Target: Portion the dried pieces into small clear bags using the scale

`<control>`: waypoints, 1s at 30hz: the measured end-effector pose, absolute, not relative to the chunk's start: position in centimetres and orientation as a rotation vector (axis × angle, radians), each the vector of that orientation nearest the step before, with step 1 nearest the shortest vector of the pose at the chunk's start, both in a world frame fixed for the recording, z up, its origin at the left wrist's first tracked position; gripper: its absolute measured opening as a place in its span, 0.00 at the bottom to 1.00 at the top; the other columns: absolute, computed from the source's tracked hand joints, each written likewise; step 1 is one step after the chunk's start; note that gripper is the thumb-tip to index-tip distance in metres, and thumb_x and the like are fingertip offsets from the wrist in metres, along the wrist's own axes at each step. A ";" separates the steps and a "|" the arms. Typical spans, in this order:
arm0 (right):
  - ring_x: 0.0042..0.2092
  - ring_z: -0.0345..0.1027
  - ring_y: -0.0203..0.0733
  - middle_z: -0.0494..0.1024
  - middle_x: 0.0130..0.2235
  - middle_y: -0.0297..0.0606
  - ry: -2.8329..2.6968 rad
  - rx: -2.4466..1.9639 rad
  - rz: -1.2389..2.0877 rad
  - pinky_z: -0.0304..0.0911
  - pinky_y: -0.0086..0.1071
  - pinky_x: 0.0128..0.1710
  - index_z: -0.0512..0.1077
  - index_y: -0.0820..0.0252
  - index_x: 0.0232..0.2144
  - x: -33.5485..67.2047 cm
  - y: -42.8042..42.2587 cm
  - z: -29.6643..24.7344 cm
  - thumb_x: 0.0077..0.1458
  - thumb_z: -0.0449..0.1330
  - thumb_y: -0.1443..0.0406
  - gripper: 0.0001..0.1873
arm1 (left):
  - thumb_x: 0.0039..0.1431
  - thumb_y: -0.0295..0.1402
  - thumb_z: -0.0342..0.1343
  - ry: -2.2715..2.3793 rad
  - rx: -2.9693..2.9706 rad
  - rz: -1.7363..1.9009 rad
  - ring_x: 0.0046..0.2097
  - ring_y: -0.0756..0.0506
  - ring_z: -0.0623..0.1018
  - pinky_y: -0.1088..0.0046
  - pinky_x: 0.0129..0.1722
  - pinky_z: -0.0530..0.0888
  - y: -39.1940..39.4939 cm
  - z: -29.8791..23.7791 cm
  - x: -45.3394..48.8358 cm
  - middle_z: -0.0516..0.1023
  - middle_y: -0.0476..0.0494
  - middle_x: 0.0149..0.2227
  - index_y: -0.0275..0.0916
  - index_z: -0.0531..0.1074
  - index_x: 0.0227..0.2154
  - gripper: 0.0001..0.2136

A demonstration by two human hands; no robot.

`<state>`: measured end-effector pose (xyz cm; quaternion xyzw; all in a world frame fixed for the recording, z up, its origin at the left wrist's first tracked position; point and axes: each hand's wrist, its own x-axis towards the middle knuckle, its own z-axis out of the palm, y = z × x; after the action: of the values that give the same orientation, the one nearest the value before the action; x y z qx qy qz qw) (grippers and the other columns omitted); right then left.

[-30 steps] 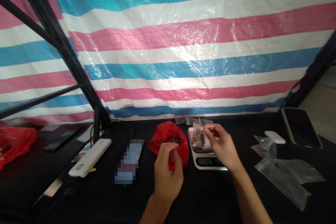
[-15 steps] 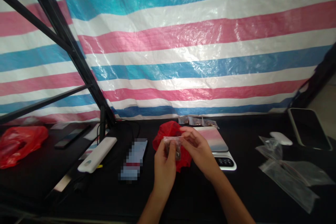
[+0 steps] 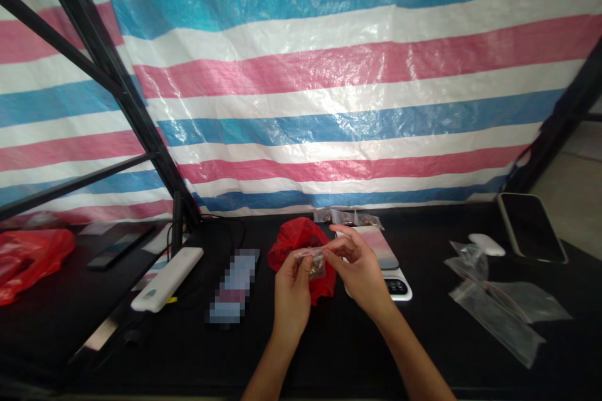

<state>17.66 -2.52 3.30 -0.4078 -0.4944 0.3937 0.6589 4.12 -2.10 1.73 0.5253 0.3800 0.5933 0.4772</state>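
Observation:
Between my two hands is a small clear zip bag (image 3: 316, 266) with brownish bits inside, held over the desk. My left hand (image 3: 292, 282) pinches its left side with thumb and fingers. At its upper right edge, my right hand (image 3: 356, 266) pinches the bag's top with thumb and forefinger, the other fingers raised. Just behind the bag sits a crumpled red plastic bag (image 3: 296, 235), partly covered by my hands. A white kitchen scale (image 3: 403, 288) with a pinkish plate (image 3: 376, 244) lies right behind my right hand. What the brownish bits are is too small to tell.
Several filled small bags (image 3: 345, 217) lie along the back. To the right are empty clear bags (image 3: 503, 319), a white case (image 3: 486, 244) and a phone (image 3: 531, 225). On the left lie a blurred-out phone (image 3: 235, 285), a white power bank (image 3: 167, 280) and a metal frame post (image 3: 141, 119).
The small zip bag has tilted flatter, and my right finger and thumb have shifted along its top edge. The whole view has turned slightly to the right.

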 end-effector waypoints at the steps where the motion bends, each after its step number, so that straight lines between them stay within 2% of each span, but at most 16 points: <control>1: 0.32 0.72 0.39 0.78 0.30 0.31 -1.121 -0.926 0.875 0.68 0.33 0.36 0.70 0.54 0.48 17.8 -2.5 3.3 0.50 0.71 0.57 0.25 | 0.60 0.46 0.62 0.924 1.285 1.452 0.43 0.40 0.83 0.65 0.46 0.78 -2.1 1.7 4.3 0.84 0.40 0.39 0.37 0.79 0.37 0.15; 4: 0.32 0.71 0.39 0.78 0.30 0.30 -1.128 -0.922 0.861 0.67 0.33 0.36 0.70 0.54 0.47 18.1 -2.5 3.3 0.50 0.71 0.56 0.24 | 0.60 0.47 0.62 0.925 1.280 1.480 0.42 0.41 0.82 0.66 0.44 0.78 -2.2 1.7 4.8 0.84 0.41 0.38 0.38 0.78 0.37 0.16; 8: 0.33 0.71 0.38 0.77 0.32 0.31 -1.166 -0.918 0.890 0.68 0.33 0.37 0.69 0.54 0.53 18.2 -2.3 3.1 0.52 0.69 0.55 0.28 | 0.61 0.48 0.61 0.948 1.269 1.507 0.40 0.42 0.82 0.68 0.42 0.78 -2.3 1.6 5.2 0.83 0.41 0.37 0.38 0.77 0.37 0.16; 14: 0.32 0.68 0.37 0.75 0.32 0.31 -1.239 -0.973 0.814 0.66 0.32 0.36 0.71 0.55 0.50 17.7 -2.3 2.6 0.56 0.64 0.61 0.19 | 0.61 0.47 0.61 0.950 1.250 1.493 0.39 0.43 0.82 0.69 0.41 0.78 -2.4 1.4 5.4 0.82 0.43 0.36 0.38 0.76 0.36 0.15; 20: 0.37 0.69 0.40 0.76 0.36 0.33 -1.356 -1.008 0.727 0.66 0.35 0.43 0.68 0.54 0.55 16.9 -2.6 3.2 0.60 0.59 0.63 0.21 | 0.60 0.45 0.61 0.980 1.270 1.536 0.40 0.43 0.82 0.69 0.42 0.78 -2.4 1.5 5.0 0.82 0.43 0.36 0.38 0.76 0.36 0.14; 26: 0.34 0.68 0.40 0.72 0.31 0.31 -1.322 -1.070 0.645 0.65 0.35 0.40 0.70 0.54 0.50 16.4 -2.6 3.4 0.57 0.55 0.69 0.18 | 0.60 0.43 0.62 0.986 1.304 1.514 0.41 0.42 0.83 0.68 0.43 0.79 -2.5 1.6 4.9 0.83 0.42 0.37 0.38 0.77 0.36 0.12; 30: 0.37 0.69 0.43 0.75 0.33 0.34 -1.380 -1.096 0.554 0.66 0.37 0.44 0.71 0.54 0.49 16.8 -2.8 3.5 0.57 0.55 0.69 0.18 | 0.62 0.42 0.60 1.010 1.375 1.538 0.41 0.43 0.83 0.68 0.44 0.78 -2.7 1.5 4.9 0.83 0.42 0.38 0.39 0.77 0.37 0.11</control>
<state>16.80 -2.76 3.49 -0.4733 -0.5960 0.2394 0.6029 4.90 -2.71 1.53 0.5460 0.4013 0.6107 0.4098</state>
